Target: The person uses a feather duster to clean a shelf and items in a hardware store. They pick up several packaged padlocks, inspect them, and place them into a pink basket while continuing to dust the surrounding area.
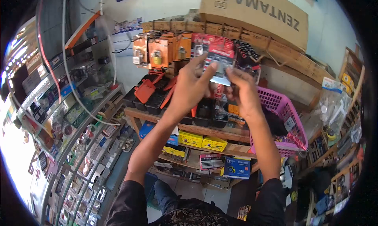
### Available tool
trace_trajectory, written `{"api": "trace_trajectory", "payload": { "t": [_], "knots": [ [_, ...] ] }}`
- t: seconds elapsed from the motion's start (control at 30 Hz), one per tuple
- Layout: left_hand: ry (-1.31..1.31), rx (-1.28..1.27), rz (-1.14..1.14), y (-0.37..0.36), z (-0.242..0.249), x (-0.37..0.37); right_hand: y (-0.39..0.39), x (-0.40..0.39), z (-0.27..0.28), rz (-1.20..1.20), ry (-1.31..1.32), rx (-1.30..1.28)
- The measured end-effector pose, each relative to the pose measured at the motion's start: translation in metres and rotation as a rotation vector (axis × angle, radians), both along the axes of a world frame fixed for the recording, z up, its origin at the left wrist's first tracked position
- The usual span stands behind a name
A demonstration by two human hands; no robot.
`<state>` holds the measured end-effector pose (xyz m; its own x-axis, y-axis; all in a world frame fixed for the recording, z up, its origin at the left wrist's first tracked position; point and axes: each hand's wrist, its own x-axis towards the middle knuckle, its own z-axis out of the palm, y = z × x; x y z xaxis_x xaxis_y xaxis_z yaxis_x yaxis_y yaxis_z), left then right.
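Observation:
Both my hands are raised in front of the wooden wall rack, around a small red-and-white blister pack [221,56]. My left hand [193,81] grips the pack's left side, its thumb lying across the front. On the right side, my right hand [243,86] holds the lower edge with thumb and bent fingers. More red packs [206,39] hang just behind it. To the left, orange padlock packs [158,52] hang from the rack. Below my hands stand black bins [155,104], with an orange case [145,91] on them.
A pink basket [289,112] stands right of the bins. Yellow boxes [202,141] and a blue box [236,167] sit on lower shelves. A large carton [256,15] is above the rack. Glass shelving [78,147] runs along the left, and a plastic bag [330,102] hangs at right.

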<state>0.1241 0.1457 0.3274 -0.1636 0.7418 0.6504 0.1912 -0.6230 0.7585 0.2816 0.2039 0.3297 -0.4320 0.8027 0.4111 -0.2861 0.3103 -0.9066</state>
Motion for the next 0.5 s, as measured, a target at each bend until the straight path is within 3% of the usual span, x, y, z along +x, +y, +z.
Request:
{"api": "trace_trajectory", "payload": {
  "t": [0.23, 0.33, 0.4, 0.5],
  "knots": [
    [0.025, -0.051, 0.062, 0.036, -0.030, -0.011, 0.022, -0.008, -0.033, -0.158, -0.109, 0.082],
    [0.092, 0.012, 0.139, 0.055, -0.034, -0.007, 0.023, 0.012, -0.042, -0.103, -0.047, 0.176],
    [0.069, 0.009, 0.106, 0.069, -0.040, -0.004, 0.006, 0.053, -0.038, -0.006, -0.435, 0.164],
    [0.022, -0.004, 0.086, 0.087, -0.047, -0.002, -0.002, 0.116, -0.033, -0.243, -0.782, 0.341]
  ]
}}
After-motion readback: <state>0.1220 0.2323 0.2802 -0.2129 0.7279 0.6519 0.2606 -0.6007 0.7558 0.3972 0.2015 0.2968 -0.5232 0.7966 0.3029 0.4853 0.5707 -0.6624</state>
